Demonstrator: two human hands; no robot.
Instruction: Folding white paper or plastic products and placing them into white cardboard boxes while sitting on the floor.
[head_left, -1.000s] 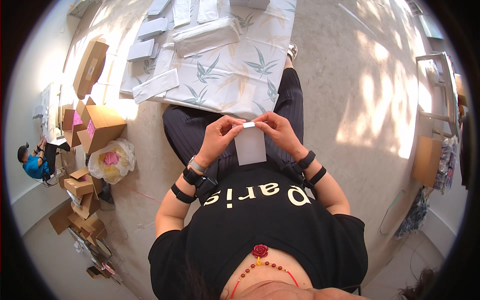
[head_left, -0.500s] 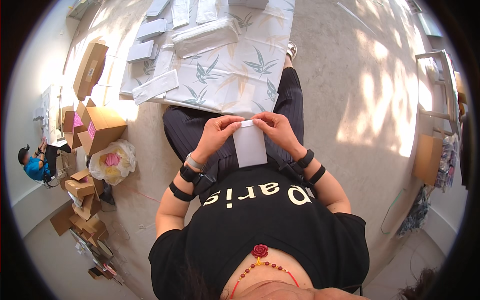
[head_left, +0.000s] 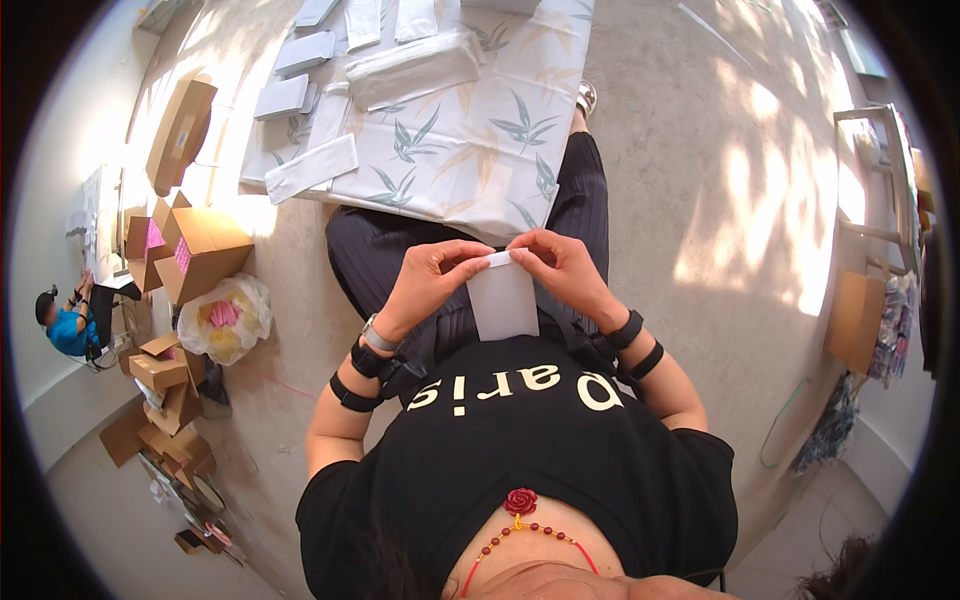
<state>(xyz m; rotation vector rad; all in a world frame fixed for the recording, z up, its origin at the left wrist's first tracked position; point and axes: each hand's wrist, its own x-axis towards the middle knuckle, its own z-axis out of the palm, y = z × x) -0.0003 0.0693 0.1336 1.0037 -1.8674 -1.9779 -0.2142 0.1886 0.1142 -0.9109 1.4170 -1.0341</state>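
Note:
Over my lap, just off the near edge of the table, a flat white packet point(head_left: 505, 303) hangs from my fingers, with a narrow folded strip along its upper edge. My left hand point(head_left: 440, 277) pinches the left end of that strip between thumb and fingers. At the right end, my right hand point(head_left: 562, 270) grips it in the same kind of pinch. What the packet is made of, and whether anything is inside, I cannot tell.
The table point(head_left: 450, 190) wears a leaf-patterned cover. On it lie a bundle of flat white sleeves point(head_left: 415, 72), a single white sleeve point(head_left: 312, 170) and white stacks point(head_left: 283, 98). Open cardboard boxes point(head_left: 210, 245) and a plastic bag point(head_left: 225, 320) stand left. Another person point(head_left: 72, 325) sits far left.
Both hands and the packet have shifted slightly toward my body and a little to the right. My fingers have stayed pinched on the folded edge.

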